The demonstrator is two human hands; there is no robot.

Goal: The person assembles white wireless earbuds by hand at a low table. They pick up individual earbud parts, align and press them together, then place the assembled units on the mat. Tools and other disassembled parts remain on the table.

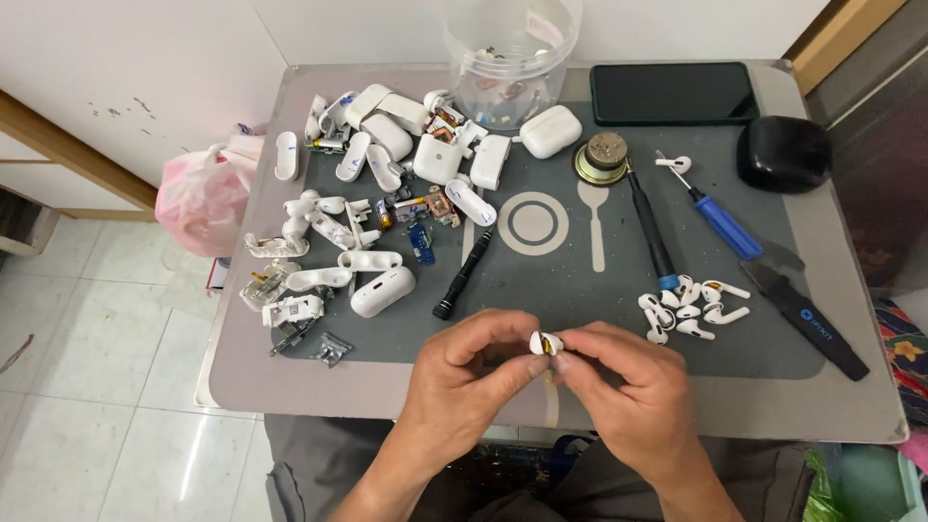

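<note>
The left hand (pixel 464 372) and right hand (pixel 619 382) are meeting over the near edge of the grey mat (pixel 580 290), both pinching one small white earbud (pixel 541 343) between thumbs and fingertips. The earbud is showing a glossy white shell with a yellowish, brassy part exposed at its right side. A pile of white earbuds (pixel 688 309) is lying just beyond the right hand, and a black screwdriver (pixel 464 275) is lying beyond the left.

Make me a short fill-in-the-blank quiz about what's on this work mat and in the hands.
1. Both hands, left hand and right hand, pinch one small white ____.
2. The screwdriver right of the speaker has a ____ handle.
3. The clear plastic jar stands at the mat's ____ edge.

Missing words: earbud; blue; far
</note>
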